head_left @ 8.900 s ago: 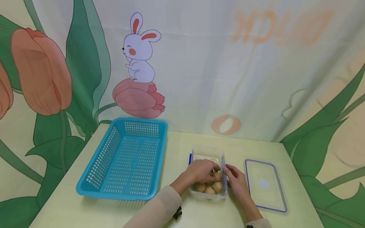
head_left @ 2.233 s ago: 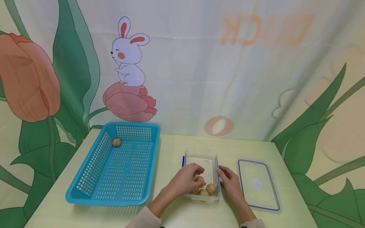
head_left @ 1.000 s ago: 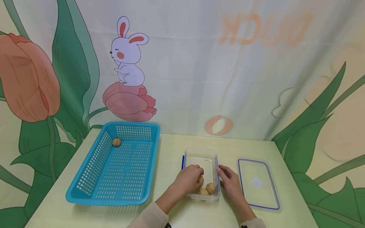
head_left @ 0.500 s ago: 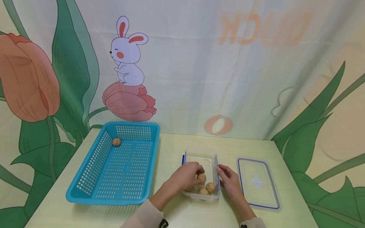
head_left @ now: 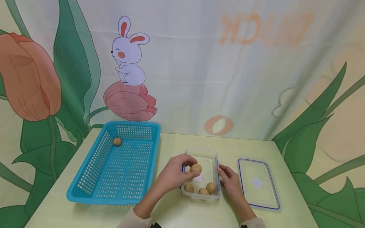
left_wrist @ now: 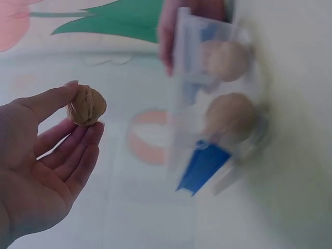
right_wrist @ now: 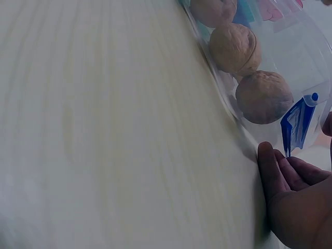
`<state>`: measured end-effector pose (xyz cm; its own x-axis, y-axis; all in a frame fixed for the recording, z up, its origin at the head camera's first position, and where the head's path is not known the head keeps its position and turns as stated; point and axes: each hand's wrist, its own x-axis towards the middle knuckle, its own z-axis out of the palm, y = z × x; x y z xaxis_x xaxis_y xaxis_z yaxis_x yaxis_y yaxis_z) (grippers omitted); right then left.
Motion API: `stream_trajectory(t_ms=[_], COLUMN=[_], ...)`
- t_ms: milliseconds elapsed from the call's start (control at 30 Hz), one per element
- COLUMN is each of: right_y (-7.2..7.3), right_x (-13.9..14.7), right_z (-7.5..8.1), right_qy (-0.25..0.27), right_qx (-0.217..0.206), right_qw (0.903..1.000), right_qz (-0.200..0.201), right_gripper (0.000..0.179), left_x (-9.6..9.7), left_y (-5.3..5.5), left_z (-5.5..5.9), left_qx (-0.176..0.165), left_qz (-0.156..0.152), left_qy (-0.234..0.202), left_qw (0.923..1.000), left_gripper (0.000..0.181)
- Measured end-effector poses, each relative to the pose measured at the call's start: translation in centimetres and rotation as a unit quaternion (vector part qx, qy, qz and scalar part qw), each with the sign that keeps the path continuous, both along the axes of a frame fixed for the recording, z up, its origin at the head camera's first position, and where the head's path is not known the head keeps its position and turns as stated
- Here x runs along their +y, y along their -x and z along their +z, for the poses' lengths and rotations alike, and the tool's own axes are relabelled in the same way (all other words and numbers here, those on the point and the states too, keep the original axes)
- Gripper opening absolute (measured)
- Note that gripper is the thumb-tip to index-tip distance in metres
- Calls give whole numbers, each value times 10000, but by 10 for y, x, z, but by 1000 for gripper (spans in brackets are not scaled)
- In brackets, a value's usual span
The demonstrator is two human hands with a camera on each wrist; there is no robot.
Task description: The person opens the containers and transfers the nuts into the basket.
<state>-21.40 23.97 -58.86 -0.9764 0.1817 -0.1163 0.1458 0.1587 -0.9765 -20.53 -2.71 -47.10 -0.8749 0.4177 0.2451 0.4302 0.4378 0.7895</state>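
My left hand pinches a walnut between thumb and fingertips, level with the left rim of a clear food container. In the left wrist view that round brown walnut shows fully at the fingertips. Three more walnuts lie at the container's near end. On the container's right side, my right hand holds the wall, thumb at the rim and fingers outside. The right wrist view shows these fingers beside a blue clip.
A blue plastic basket stands on the left of the table, with one walnut in its far left corner. To the right lies a clear lid with a blue seal. A printed curtain hangs behind the table.
One walnut has come into the basket since the earliest frame. In the last half second my left hand has lifted another up and leftward from the container's near end. My right hand stays put.
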Motion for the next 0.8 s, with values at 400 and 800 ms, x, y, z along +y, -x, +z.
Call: stream_trajectory(t_ms=[400,800], right_y=[0,-1], right_x=[1,3], right_z=[1,-4], right_qy=[54,79], right_qx=[-41,-18], right_qw=[10000,10000], right_qz=[25,8], right_gripper=[50,52], left_x=[-64,-132], left_y=[-2,17], left_z=[15,-3], left_qx=[-120,220], left_qz=[1363,1808], left_qy=[-457,-13], left_qw=[9895,9833], left_gripper=[37,42])
